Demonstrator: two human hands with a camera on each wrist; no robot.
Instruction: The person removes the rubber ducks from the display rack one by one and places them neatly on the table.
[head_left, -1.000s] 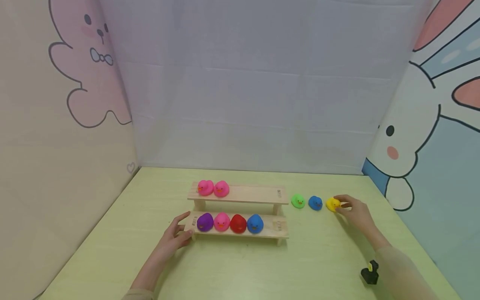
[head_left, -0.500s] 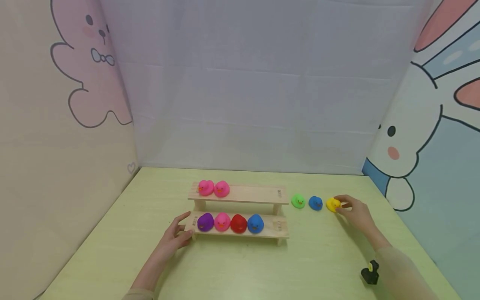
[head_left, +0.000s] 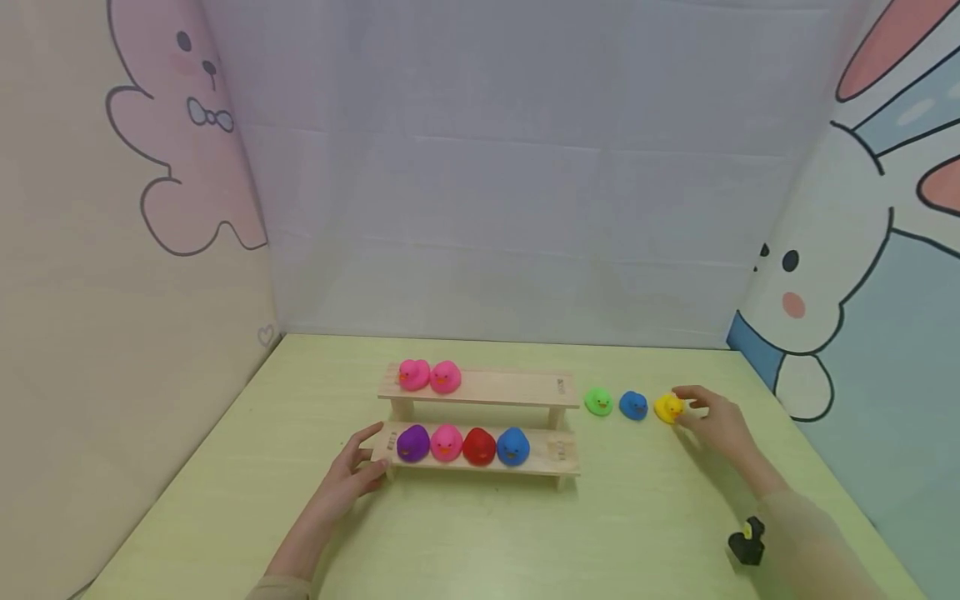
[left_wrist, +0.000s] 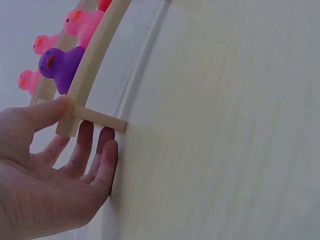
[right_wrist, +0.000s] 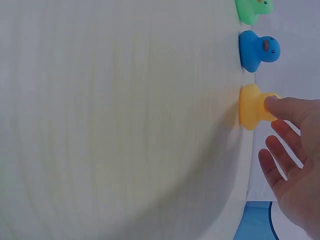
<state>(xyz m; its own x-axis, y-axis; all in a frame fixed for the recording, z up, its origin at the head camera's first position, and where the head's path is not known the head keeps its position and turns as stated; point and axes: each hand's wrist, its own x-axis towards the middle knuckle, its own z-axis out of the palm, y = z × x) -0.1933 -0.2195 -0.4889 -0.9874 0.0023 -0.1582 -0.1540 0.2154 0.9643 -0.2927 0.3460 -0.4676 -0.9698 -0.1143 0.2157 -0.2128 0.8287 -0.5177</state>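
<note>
My left hand (head_left: 347, 479) grips the left end of a two-tier wooden stand (head_left: 480, 465), thumb on the lower plank and fingers beneath it, as the left wrist view shows. On that lower tier sit a purple duck (head_left: 413, 443), a pink duck (head_left: 447, 442), a red duck (head_left: 479, 447) and a blue duck (head_left: 513, 447). Two pink ducks (head_left: 446, 377) sit at the left of the upper tier. To the right, my right hand (head_left: 717, 427) pinches a yellow rubber duck (right_wrist: 252, 107) by its head, its base down at the tabletop; the other fingers are loosely bent.
Left of the yellow duck, a green duck (head_left: 598, 402) and a second blue duck (head_left: 633, 406) stand in line on the table (head_left: 525, 542). A black duck (head_left: 747, 542) lies near the right forearm. Cloth walls (head_left: 525, 208) bound the back and sides.
The head view has shifted very slightly. Both hands, the stand and the ducks keep their places.
</note>
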